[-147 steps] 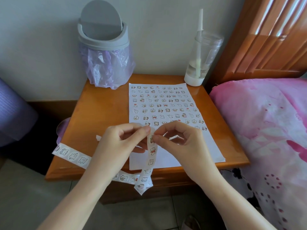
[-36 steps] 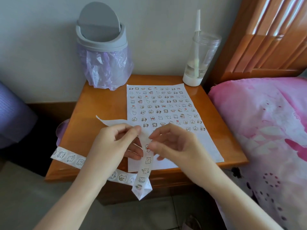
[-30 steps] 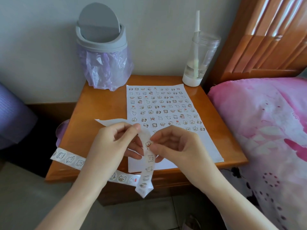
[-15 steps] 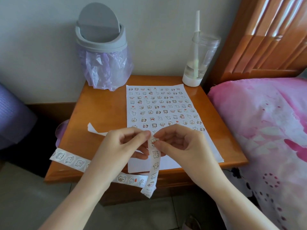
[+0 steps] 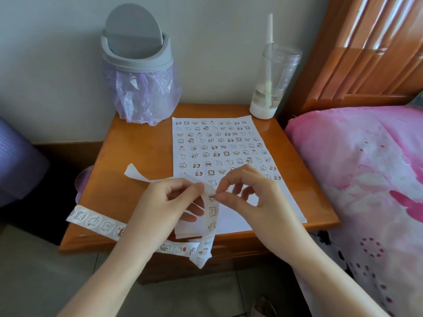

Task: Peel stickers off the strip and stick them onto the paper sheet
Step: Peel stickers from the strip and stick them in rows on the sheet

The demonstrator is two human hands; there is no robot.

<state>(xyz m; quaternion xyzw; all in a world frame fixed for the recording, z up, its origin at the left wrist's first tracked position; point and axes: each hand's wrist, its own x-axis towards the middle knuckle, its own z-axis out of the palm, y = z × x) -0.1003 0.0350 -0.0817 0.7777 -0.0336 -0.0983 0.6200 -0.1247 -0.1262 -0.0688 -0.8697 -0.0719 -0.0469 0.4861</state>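
Left of the white paper sheet point(image 5: 235, 219), which carries rows of small cartoon stickers, a long white sticker strip point(image 5: 98, 221) trails off the front edge of the orange wooden surface point(image 5: 142, 152). It loops up to the left hand point(image 5: 164, 202), which pinches it between thumb and forefinger above the sheet's near left corner. The right hand point(image 5: 254, 197), over the sheet's bare near part, nips a red-marked sticker point(image 5: 211, 197) at the strip's bend between thumb and forefinger.
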